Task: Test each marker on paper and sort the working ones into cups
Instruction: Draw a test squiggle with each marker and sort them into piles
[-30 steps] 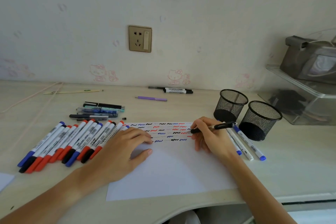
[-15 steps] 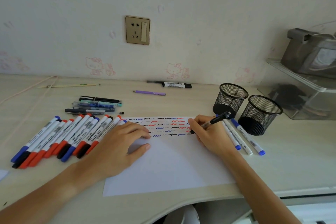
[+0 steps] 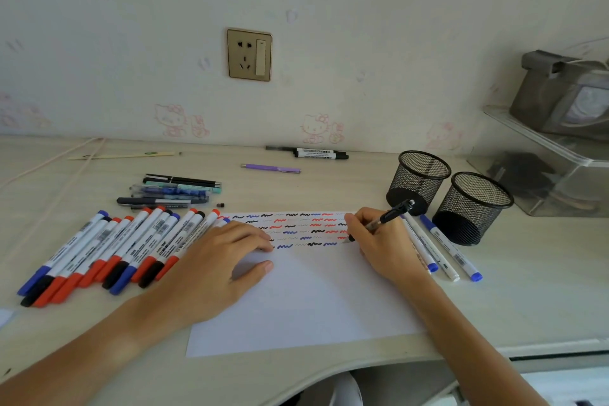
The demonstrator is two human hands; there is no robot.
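Right hand (image 3: 384, 244) pinches a black pen (image 3: 385, 218), fingers curled round the barrel, tip down on the white paper (image 3: 306, 300) at the right end of the lowest row of squiggles (image 3: 296, 230). Left hand (image 3: 214, 264) lies flat on the paper's left side, fingers straight, holding nothing, pinning the sheet.

Relative to the paper: a row of red, blue and black whiteboard markers (image 3: 108, 254) lies just left of it on the surface; three blue-capped markers (image 3: 441, 250) lie just right of it, partly under the right wrist. Two black mesh cups (image 3: 448, 194) stand beyond the paper's far right corner, touching or nearly so (both look empty from here).

Risks, as judged:
- the right wrist could nudge the three markers beside it and roll them toward the surface's edge
- if the left hand lifts, the sheet may skid under the stroke
- tested and untested piles sit apart only loosely, so a mix-up is easy
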